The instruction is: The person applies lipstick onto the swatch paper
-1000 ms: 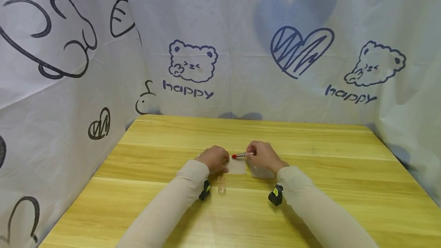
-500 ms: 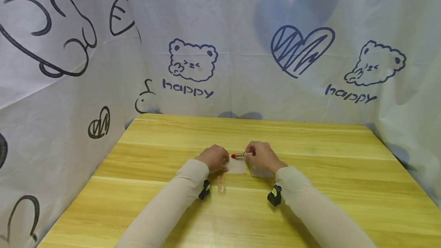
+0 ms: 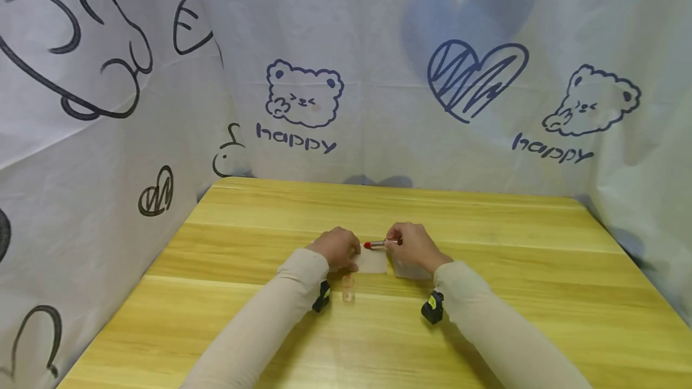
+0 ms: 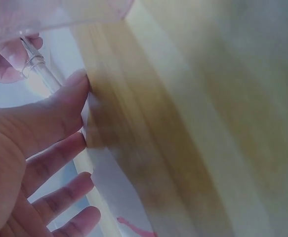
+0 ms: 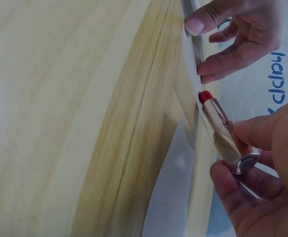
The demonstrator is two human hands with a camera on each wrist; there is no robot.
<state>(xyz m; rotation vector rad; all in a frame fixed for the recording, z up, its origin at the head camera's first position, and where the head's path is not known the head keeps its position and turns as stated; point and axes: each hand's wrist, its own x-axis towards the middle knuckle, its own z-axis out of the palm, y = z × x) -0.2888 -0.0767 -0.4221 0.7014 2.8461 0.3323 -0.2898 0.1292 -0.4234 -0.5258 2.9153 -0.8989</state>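
My right hand [image 3: 413, 244] pinches a lipstick [image 3: 376, 244] by its base, between thumb and fingers. Its bare red tip points left, over or against the far part of a white sheet of paper [image 3: 372, 265]; contact is unclear. At that sheet's left side rests my left hand [image 3: 336, 249], its thumb and fingertips on the paper, seen closer in the left wrist view. A second white sheet [image 5: 169, 190] lies under my right hand. In the left wrist view, a red streak [image 4: 134, 228] marks white paper beside the left fingers. A clear lipstick cap [image 3: 348, 289] lies nearer me.
The wooden table [image 3: 346, 341] stretches around both hands. White curtains [image 3: 389, 155] with drawn bears and hearts stand behind it and at its left. Black wrist cameras [image 3: 432, 308] hang under both cuffs. A blurred translucent pinkish piece [image 4: 50, 17] crosses the top of the left wrist view.
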